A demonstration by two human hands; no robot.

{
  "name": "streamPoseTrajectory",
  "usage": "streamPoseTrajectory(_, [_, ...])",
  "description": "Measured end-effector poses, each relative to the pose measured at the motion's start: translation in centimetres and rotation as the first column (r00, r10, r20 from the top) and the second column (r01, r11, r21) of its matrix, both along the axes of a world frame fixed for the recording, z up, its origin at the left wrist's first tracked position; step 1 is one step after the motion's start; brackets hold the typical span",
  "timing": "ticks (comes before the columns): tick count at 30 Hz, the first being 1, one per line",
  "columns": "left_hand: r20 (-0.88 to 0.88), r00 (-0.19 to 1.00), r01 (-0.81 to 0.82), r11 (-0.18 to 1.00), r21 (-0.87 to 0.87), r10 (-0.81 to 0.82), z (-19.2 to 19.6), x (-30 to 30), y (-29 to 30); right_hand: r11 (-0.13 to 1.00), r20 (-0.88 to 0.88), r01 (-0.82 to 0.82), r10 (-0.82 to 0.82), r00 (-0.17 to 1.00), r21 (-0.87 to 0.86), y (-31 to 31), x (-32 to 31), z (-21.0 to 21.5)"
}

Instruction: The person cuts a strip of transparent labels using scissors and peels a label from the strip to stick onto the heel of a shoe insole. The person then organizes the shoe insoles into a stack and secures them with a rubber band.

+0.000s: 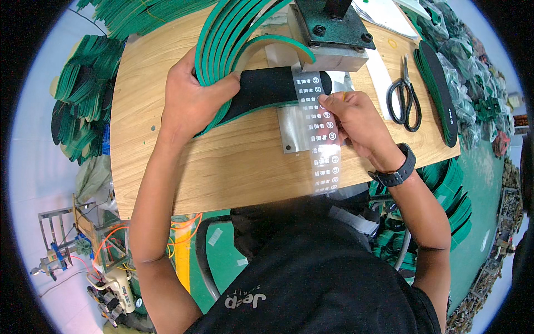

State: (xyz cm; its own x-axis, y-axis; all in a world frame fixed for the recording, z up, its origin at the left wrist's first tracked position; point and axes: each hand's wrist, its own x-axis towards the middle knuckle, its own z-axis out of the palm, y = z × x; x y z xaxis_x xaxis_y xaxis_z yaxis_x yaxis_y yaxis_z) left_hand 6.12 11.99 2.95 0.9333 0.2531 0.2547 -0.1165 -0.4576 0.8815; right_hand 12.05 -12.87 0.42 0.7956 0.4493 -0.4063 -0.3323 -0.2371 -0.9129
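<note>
My left hand (194,94) is wrapped round a bent stack of green-edged insoles (214,47), thumb on the near side. A black insole (264,86) reaches from that hand rightward over a metal plate (293,131). Across its right part lies a clear film strip (322,131) with a column of white printed marks. My right hand (356,117) pinches the strip's right edge between thumb and finger, close to the insole. The strip's lower end hangs toward my lap. Just beyond the strip, a press head (331,44) with a dark bolted top stands over the plate.
Black-handled scissors (405,97) lie on the wooden table (233,167), right of my right hand. Farther right is a row of stacked insoles (436,94). More insole piles (83,94) stand off the table's left edge. Clear bags (461,72) fill the far right.
</note>
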Motion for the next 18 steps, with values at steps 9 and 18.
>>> streamPoseTrajectory(9, [0.009, 1.0, 0.008, 0.998, 0.061, -0.008, 0.04, -0.03, -0.2, 0.997, -0.005, 0.071, -0.071, 0.997, 0.038, 0.13, -0.28, -0.43])
streamPoseTrajectory(18, [0.006, 1.0, 0.02, 0.999, 0.034, -0.02, -0.19, 0.05, -0.17, 0.997, -0.035, 0.071, -0.07, 0.997, 0.018, 0.2, 0.04, -0.3])
